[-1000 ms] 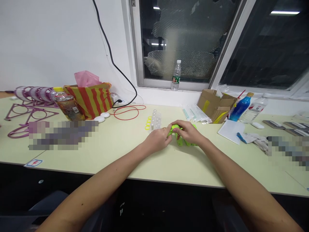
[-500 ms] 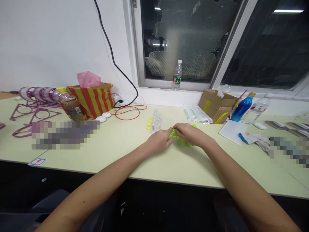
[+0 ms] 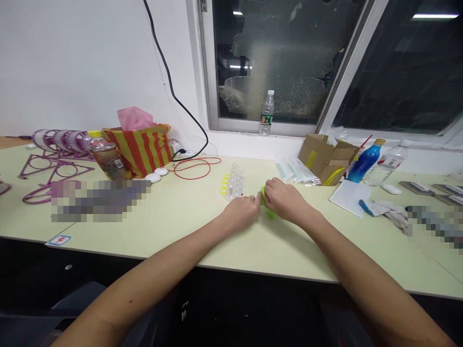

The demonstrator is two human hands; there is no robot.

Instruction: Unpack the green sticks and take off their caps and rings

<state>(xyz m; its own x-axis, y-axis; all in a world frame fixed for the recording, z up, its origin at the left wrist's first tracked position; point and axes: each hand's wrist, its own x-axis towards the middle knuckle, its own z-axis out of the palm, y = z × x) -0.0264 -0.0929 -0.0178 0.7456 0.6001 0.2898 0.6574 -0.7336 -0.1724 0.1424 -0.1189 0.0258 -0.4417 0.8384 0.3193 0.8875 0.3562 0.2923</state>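
Note:
A lime-green object (image 3: 270,213) is mostly covered by my fingers, so its kind does not show; it is just above the pale table. My right hand (image 3: 285,198) is closed round it from the right. My left hand (image 3: 243,212), also closed, presses its fingertips to the object's left end. Just beyond my left hand lies a clear plastic piece (image 3: 239,180) with rows of rounded bumps. Several yellow rings (image 3: 224,184) stand along its left side.
Leftward are a striped bag (image 3: 144,152), a yellow-capped bottle (image 3: 108,159), purple frames (image 3: 54,168) and a red cable (image 3: 195,177). Rightward are plastic packets (image 3: 294,171), a cardboard box (image 3: 327,159), bottles including a blue one (image 3: 367,161), white paper (image 3: 349,197) and a glove (image 3: 387,212).
My right hand has shifted slightly and its fingers have curled in more. Less of the green object shows on the right. My left hand has moved slightly right, its fingertips nearer the right hand.

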